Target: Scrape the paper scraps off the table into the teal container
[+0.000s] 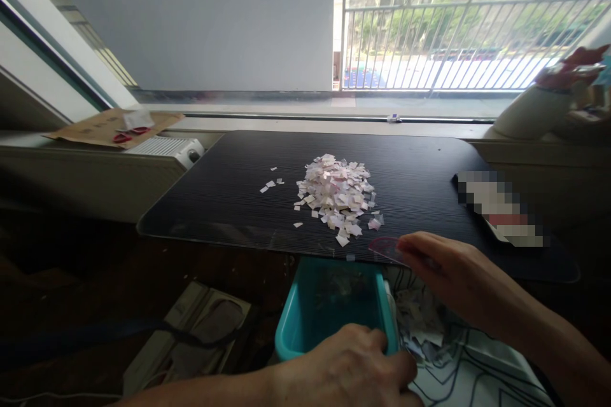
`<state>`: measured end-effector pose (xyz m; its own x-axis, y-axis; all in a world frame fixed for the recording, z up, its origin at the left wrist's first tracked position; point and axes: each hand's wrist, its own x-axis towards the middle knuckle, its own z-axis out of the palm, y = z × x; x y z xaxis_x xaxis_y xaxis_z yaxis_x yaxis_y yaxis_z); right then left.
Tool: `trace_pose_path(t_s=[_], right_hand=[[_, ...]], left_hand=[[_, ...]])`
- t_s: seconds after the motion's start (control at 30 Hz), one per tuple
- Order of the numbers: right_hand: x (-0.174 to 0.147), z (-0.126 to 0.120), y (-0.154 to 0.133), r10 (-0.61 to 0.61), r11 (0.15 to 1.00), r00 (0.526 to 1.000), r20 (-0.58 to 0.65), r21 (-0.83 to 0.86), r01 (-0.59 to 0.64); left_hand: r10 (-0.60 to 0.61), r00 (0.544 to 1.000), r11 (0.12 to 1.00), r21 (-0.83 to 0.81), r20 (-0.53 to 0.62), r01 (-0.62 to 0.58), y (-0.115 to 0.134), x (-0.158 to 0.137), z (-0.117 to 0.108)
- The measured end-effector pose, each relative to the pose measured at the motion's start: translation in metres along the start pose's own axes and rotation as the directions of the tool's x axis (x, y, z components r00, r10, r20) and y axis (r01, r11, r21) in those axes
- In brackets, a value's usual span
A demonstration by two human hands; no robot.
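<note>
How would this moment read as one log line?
left hand: at turquoise plastic bin; right hand: holding translucent pink plastic piece; pale paper scraps: piled on black wood-grain table

- Your left forearm, bare, enters low from the left and runs nearly level toward the middle.
- Your left hand is palm down at bottom centre, knuckles raised, fingers bent and pointing right; their grip is hard to make out.
- Your right forearm, also bare, slants up and leftward from the lower right edge.
- Your right hand is higher and farther forward, back of the hand upward, fingers together in a pinch, tips pointing left.
- Your hands are apart.
</note>
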<state>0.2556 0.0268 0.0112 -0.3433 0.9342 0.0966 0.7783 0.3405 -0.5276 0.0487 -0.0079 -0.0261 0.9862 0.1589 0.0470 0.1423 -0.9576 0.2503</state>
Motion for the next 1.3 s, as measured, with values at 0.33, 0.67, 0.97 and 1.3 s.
trace_pose_path(t_s=[0.33, 0.67, 0.97, 1.3], right_hand=[[-0.008, 0.000, 0.004, 0.064, 0.997, 0.996, 0.060, 0.043, -0.066], [0.004, -0.004, 0.012, 0.098, 0.994, 0.991, 0.096, 0.047, -0.103], [0.018, 0.002, 0.008, 0.073, 0.991, 0.990, 0.125, 0.103, -0.086], [0.011, -0.004, 0.015, 0.092, 0.987, 0.984, 0.152, 0.116, -0.110]], left_hand=[[0.001, 1.000, 1.000, -0.008, -0.008, -0.002, -0.001, 0.002, 0.001], [-0.004, 1.000, 1.000, -0.001, -0.001, 0.004, -0.001, 0.002, -0.006], [-0.001, 0.999, 1.000, -0.008, 0.032, 0.001, -0.001, 0.003, -0.011], [-0.002, 0.999, 1.000, -0.003, -0.035, 0.002, -0.001, 0.000, -0.005]])
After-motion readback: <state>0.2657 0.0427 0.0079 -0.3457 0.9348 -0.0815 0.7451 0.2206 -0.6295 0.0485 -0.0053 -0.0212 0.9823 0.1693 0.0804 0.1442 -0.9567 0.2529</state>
